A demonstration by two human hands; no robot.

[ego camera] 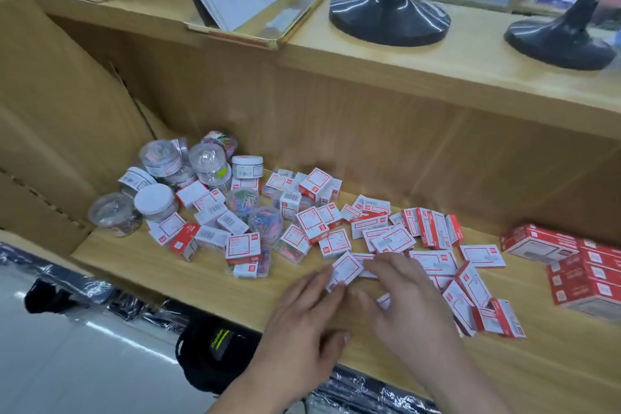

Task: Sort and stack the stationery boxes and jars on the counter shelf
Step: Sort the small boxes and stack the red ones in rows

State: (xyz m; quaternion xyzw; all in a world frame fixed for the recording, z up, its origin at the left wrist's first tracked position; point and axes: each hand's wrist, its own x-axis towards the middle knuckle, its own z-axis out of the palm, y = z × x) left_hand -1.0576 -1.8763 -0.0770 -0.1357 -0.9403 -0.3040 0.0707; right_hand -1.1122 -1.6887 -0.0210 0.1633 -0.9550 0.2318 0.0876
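Stationery boxes point(389, 239), small, white and red, lie scattered across the middle of the wooden counter shelf point(151, 259), tipped at every angle, some flat with the label up and some on edge. Clear jars point(201, 161) of paper clips cluster at the back left corner, several upright and a few on their sides.

Near the front edge, one small box point(346, 269) lies label up, its long axis running diagonally from near left to far right. The left hand point(302, 312) reaches in with straight fingers, the tips touching that box's near left corner. The right hand point(413, 309) lies spread over neighbouring boxes just beside it, an index finger at the box's right edge; motion blur hides whether it grips anything.

Bare wood shows along the front edge to the left of the hands and at the front right corner. Larger red cartons point(584, 276) are stacked at the right end, with a narrow bare gap before the scatter. A cardboard carton point(50, 144) closes off the left end.
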